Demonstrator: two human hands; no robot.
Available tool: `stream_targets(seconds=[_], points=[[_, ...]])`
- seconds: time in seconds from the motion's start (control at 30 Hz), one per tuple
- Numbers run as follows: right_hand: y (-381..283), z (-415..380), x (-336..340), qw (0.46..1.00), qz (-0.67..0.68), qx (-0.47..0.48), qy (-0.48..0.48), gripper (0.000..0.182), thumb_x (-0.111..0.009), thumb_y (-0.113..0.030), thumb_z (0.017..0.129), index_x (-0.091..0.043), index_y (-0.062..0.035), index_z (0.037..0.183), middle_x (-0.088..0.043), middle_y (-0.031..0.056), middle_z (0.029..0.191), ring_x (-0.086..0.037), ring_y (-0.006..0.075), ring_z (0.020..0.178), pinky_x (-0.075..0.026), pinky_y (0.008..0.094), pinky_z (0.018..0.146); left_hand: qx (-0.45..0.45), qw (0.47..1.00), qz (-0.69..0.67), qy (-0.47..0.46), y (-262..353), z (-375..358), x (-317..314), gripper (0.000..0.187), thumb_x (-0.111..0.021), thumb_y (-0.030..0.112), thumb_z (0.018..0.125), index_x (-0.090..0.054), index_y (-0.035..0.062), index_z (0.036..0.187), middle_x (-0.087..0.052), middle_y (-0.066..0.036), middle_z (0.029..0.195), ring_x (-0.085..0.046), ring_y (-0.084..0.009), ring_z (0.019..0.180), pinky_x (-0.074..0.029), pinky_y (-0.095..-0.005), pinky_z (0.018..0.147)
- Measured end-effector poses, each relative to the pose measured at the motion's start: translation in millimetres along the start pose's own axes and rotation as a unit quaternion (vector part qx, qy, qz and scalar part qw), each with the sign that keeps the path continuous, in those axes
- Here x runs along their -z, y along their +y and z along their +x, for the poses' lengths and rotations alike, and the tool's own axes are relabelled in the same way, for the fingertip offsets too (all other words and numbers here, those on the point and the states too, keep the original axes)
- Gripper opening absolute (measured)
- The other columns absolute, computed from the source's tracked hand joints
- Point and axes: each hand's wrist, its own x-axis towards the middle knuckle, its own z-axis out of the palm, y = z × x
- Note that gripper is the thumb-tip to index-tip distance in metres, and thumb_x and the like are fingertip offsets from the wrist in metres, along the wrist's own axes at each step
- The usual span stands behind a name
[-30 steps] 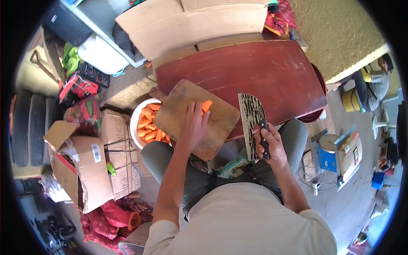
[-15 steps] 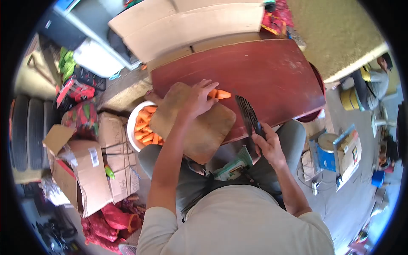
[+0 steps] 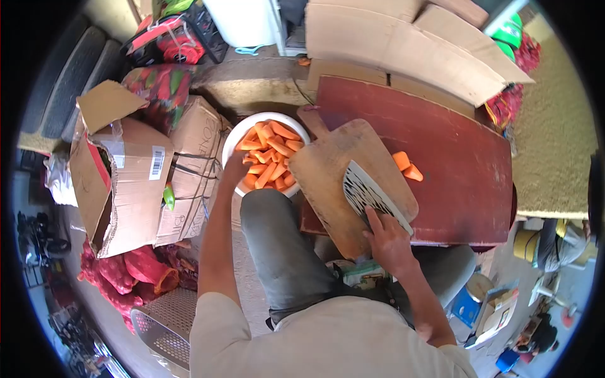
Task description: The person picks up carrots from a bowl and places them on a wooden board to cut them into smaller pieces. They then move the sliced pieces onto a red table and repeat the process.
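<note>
My right hand [image 3: 389, 242] is closed on a knife [image 3: 373, 194] with a broad black-and-white patterned blade. The blade lies over the wooden cutting board [image 3: 334, 154], pointing up and left. My left hand [image 3: 237, 169] is at the left side of a white basin [image 3: 228, 148], against the peeled carrot pieces [image 3: 268, 157] that fill it. Its fingers are dark and hard to make out. Two orange carrot pieces [image 3: 406, 165] lie on the dark red table [image 3: 466, 183], just right of the board.
Upright cardboard [image 3: 384, 47] stands along the table's far side. Left of the basin are an open cardboard box [image 3: 126, 176] and a tied carton [image 3: 189, 151] with a green pepper [image 3: 169, 196] on it. Red mesh sacks [image 3: 126, 271] and a perforated grey crate [image 3: 167, 321] sit below.
My left hand has left the board's far right edge and moved left to the basin. My right hand has brought the knife left, over the board. The view has turned left.
</note>
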Motion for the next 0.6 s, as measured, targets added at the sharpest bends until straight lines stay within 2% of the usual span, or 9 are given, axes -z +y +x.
stream_targets(seconds=[0.03, 0.1, 0.13, 0.23, 0.27, 0.37, 0.47, 0.57, 0.6], points=[[-0.9, 0.7, -2.2, 1.0, 0.005, -0.005, -0.001, 0.071, -0.083, -0.018, 0.09, -0.056, -0.005, 0.154, -0.065, 0.0143, 0.105, -0.069, 0.0347, 0.096, -0.059, 0.0468, 0.077, 0.02, 0.998, 0.03, -0.044, -27.2, -3.3, -16.1, 0.05, -0.081, 0.019, 0.089, -0.072, 0.0044, 0.136, -0.074, -0.024, 0.123, -0.072, -0.0433, 0.111, -0.059, -0.0464, 0.101], [-2.5, 3.9, 1.3, 0.999, 0.014, -0.029, -0.03, 0.071, -0.083, -0.018, 0.091, -0.055, -0.0058, 0.155, -0.066, 0.0145, 0.109, -0.07, 0.0356, 0.099, -0.059, 0.0464, 0.077, -0.028, 0.997, 0.057, -0.053, -73.4, -9.8, -54.9, 0.057, -0.081, 0.019, 0.087, -0.068, 0.007, 0.141, -0.073, -0.024, 0.13, -0.069, -0.0437, 0.121, -0.057, -0.0499, 0.106], [-3.1, 5.9, 3.2, 0.998, 0.015, -0.042, -0.046, 0.072, -0.083, -0.019, 0.091, -0.055, -0.006, 0.156, -0.066, 0.0146, 0.109, -0.07, 0.0358, 0.099, -0.059, 0.0465, 0.077, 0.011, 0.993, 0.092, -0.077, -71.8, -12.9, -65.1, 0.064, -0.079, 0.017, 0.087, -0.063, 0.0108, 0.149, -0.062, -0.02, 0.15, -0.061, -0.0432, 0.133, -0.054, -0.0589, 0.108], [-2.4, 8.3, 3.0, 0.996, 0.016, -0.06, -0.06, 0.075, -0.084, -0.019, 0.09, -0.054, -0.0064, 0.157, -0.065, 0.0148, 0.109, -0.07, 0.0357, 0.098, -0.059, 0.0466, 0.077, 0.042, 0.981, 0.187, -0.036, -60.7, -20.3, -95.7, 0.068, -0.08, 0.013, 0.084, -0.06, 0.0116, 0.149, -0.057, -0.018, 0.151, -0.06, -0.0424, 0.136, -0.056, -0.062, 0.103], [-2.7, 8.2, 2.8, 0.996, 0.018, -0.062, -0.061, 0.076, -0.085, -0.019, 0.089, -0.054, -0.0066, 0.157, -0.065, 0.0148, 0.109, -0.07, 0.0357, 0.098, -0.059, 0.0466, 0.076, 0.068, 0.982, 0.164, -0.066, -59.7, -16.3, -101.5, 0.073, -0.078, 0.013, 0.085, -0.054, 0.0135, 0.153, -0.04, -0.016, 0.165, -0.049, -0.0447, 0.147, -0.051, -0.0709, 0.104], [-3.4, 9.4, 3.0, 0.997, 0.009, -0.056, -0.053, 0.079, -0.087, -0.017, 0.087, -0.054, -0.0058, 0.157, -0.065, 0.0152, 0.107, -0.07, 0.0355, 0.095, -0.059, 0.0467, 0.074, 0.059, 0.98, 0.184, 0.038, -66.3, -14.8, -126.9, 0.069, -0.076, 0.014, 0.086, -0.054, 0.011, 0.151, -0.048, -0.018, 0.155, -0.051, -0.0434, 0.143, -0.048, -0.0707, 0.107], [-4.3, 9.5, 0.0, 0.998, 0.012, -0.052, -0.036, 0.08, -0.088, -0.016, 0.085, -0.054, -0.005, 0.157, -0.065, 0.0154, 0.105, -0.07, 0.0357, 0.092, -0.059, 0.0466, 0.072, 0.033, 0.969, 0.246, -0.017, -45.6, -19.0, -95.4, 0.055, -0.073, 0.012, 0.088, -0.064, 0.0066, 0.142, -0.055, -0.016, 0.146, -0.052, -0.0388, 0.141, -0.047, -0.0666, 0.106], [-4.6, 9.1, 0.5, 0.998, 0.017, -0.05, -0.029, 0.08, -0.088, -0.015, 0.085, -0.055, -0.0044, 0.157, -0.065, 0.0156, 0.103, -0.07, 0.0357, 0.09, -0.058, 0.0466, 0.071, 0.061, 0.948, 0.301, -0.084, -45.6, -13.5, -96.9, 0.043, -0.074, 0.016, 0.088, -0.072, 0.0082, 0.131, -0.061, -0.014, 0.139, -0.054, -0.036, 0.139, -0.045, -0.0671, 0.105], [-4.6, 8.4, 0.9, 0.998, 0.021, -0.046, -0.028, 0.08, -0.087, -0.013, 0.085, -0.054, -0.004, 0.157, -0.065, 0.0167, 0.103, -0.07, 0.0372, 0.09, -0.058, 0.0471, 0.071, 0.062, 0.951, 0.294, -0.065, -48.9, -15.2, -102.6, 0.041, -0.074, 0.017, 0.088, -0.074, 0.0086, 0.128, -0.063, -0.013, 0.138, -0.055, -0.0354, 0.138, -0.045, -0.0677, 0.106]])
